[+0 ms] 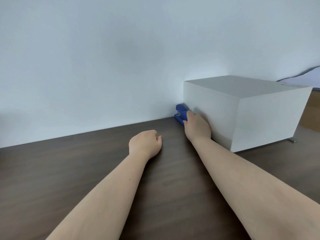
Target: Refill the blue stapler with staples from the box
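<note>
**Operator:** Against the back wall (121, 49), on the dark table (86, 170), I had a large white box (242, 115) filling the right side, with the blue stapler (180, 114) tucked into the corner where the box's left face met the wall.

**Colleague:** Why was it wedged there?

**Operator:** My guess was storage, out of the way. That left only its left side free, so the right hand (196, 126) had to reach along the box's face to get at it.

**Colleague:** Grip?

**Operator:** The right hand's fingers were curled over the stapler's near end, touching it; I judged that a grasp, though the fingertips were hidden. The left hand (145, 144) rested on the table in a loose fist, holding nothing.

**Colleague:** Which way did the stapler lie?

**Operator:** Its long axis ran along the box's side, from the hand back to the wall. I couldn't tell which end was the nose, and I saw no staple box
</note>
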